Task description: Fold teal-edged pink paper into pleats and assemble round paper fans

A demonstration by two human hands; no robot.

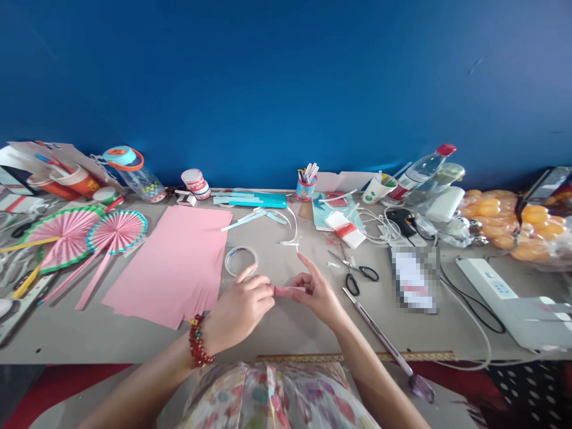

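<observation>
Over the near middle of the table, my left hand (pixel 243 310) and my right hand (pixel 319 295) hold a narrow folded strip of pink paper (pixel 288 291) between them. A dark red band crosses the strip close to my left fingertips. My left fingers are closed on one end, and a red bead bracelet (pixel 199 342) circles that wrist. The right thumb and curled fingers pinch the other end, while the index finger points away from me. Just beyond my left hand lies a roll of clear tape (pixel 241 261). Black-handled scissors (pixel 361 274) rest beyond my right hand.
Pink paper sheets (pixel 179 256) lie on the left, beside pink pleated paper fans (pixel 117 231). A utility knife (pixel 379 333) and a patterned ruler (pixel 304 358) lie near the front edge. A power strip (pixel 504 304) is at right; a bottle (pixel 422 173) stands against the blue wall.
</observation>
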